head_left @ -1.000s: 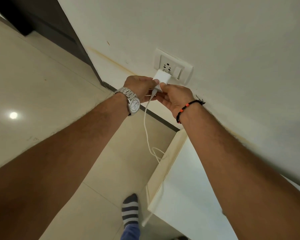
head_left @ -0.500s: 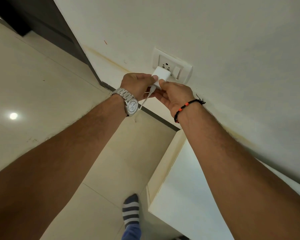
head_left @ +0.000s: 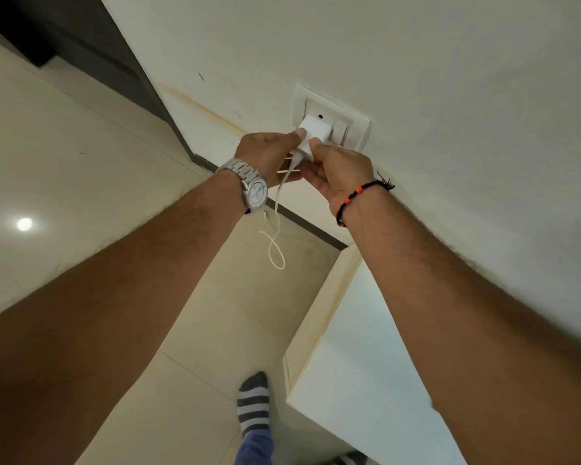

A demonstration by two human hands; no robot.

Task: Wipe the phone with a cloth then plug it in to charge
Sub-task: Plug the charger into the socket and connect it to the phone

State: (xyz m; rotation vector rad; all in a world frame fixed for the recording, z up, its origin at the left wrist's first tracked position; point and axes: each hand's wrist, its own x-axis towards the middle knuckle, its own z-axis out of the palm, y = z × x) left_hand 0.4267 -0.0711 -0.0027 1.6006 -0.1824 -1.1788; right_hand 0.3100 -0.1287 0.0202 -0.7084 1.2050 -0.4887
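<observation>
A white charger adapter sits against the white wall socket plate, covering its lower holes. My left hand, with a steel watch on the wrist, pinches the adapter's left side. My right hand, with a black and orange bead bracelet, grips its right side. A thin white cable hangs from the adapter and loops below my wrists, its free end dangling by the watch. Neither the phone nor the cloth is in view.
A white cabinet top stands against the wall below my right arm. Beige floor tiles spread to the left, with a dark door frame at the top left. My striped sock stands beside the cabinet.
Both hands have pushed the adapter up onto the socket, hiding its lower holes. The cable's hanging part has swung and its loop now dangles free below my wrists.
</observation>
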